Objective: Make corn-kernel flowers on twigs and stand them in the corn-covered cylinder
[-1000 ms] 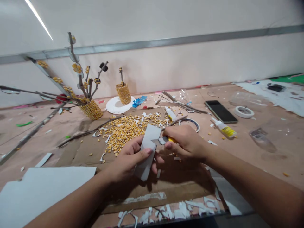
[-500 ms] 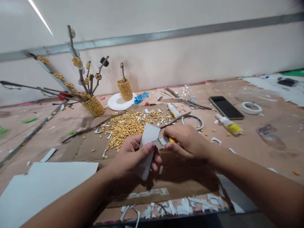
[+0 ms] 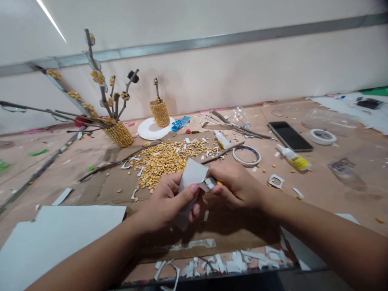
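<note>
Between the thumb and fingers of my left hand point(image 3: 174, 198) is a strip of white card point(image 3: 194, 171), tilted over the cardboard. My right hand point(image 3: 235, 182) is closed around what looks like a utility knife point(image 3: 210, 183), with a flat grey end and a bit of yellow showing; most of it is hidden in my fingers. Its grey end meets the right edge of the card. Just beyond both hands lies a pile of loose corn kernels point(image 3: 165, 161) with white scraps among them.
Behind stand a corn-covered pot point(image 3: 119, 134) with branches and a smaller corn-covered pot point(image 3: 159, 114). Glue bottles point(image 3: 294, 158), tape rolls point(image 3: 321, 136), a phone point(image 3: 290, 136) and twigs lie to the right. A white sheet point(image 3: 66, 238) is at left, paper scraps point(image 3: 236, 262) along the front edge.
My right hand has moved slightly left, bringing the knife's grey end against the card. The card has turned a little in my left hand.
</note>
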The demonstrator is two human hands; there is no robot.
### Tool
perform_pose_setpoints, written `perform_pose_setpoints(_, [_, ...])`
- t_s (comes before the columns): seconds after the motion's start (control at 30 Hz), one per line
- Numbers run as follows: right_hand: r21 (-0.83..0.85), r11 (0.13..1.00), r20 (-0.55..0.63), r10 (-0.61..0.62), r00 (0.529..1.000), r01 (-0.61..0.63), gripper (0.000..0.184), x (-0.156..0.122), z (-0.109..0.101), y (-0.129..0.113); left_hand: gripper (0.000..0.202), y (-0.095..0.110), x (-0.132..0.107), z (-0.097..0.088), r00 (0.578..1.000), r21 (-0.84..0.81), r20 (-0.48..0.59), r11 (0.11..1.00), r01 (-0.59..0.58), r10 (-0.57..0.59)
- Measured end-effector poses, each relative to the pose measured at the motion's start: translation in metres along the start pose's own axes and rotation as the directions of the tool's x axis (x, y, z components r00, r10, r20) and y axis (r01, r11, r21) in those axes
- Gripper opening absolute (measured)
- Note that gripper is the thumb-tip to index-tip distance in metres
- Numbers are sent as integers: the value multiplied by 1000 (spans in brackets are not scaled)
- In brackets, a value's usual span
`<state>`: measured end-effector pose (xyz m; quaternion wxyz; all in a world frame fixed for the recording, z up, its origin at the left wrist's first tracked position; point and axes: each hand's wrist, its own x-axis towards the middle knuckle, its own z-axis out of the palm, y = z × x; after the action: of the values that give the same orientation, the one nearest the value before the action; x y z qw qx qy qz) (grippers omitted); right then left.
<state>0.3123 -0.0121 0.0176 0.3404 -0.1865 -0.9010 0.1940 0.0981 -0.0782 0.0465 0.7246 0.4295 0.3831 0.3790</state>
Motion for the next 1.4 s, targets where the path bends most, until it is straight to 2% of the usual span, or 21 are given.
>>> perform_pose_setpoints(0.2, [7,1000,-21,-22,1000,22,56,1,-2,2,41,-2,-2,-3,999,-41,37,999,-30,32])
perform_pose_setpoints(0.33, [-24,1000,-7,-11,1000,11,55,-2,-3,6,44,-1,0,-3,999,65,-24,997,-38,40])
perform_pose_setpoints(0.47, [-33,999,0,2,1000,-2,55,-3,-2,6,48,0,0,0,998,121,-42,992,-42,47])
perform_pose_setpoints(0.73, [26,995,-1,-93,996,93,52,1,-4,-3,46,-3,-6,5,993,149,108,987,-58,42])
perform_pose_setpoints(0.97, [37,990,19,-134,991,133,49,3,-5,-3,47,-11,-6,2,966,180,255,984,6,-52])
perform_pose_setpoints(1.17, [39,986,51,-162,985,160,42,5,-6,-2,46,-12,-7,3,958,196,271,980,37,-90])
perform_pose_setpoints(1.4, [33,990,90,-138,986,136,39,4,-9,5,42,-9,-5,-1,953,168,269,982,92,-136])
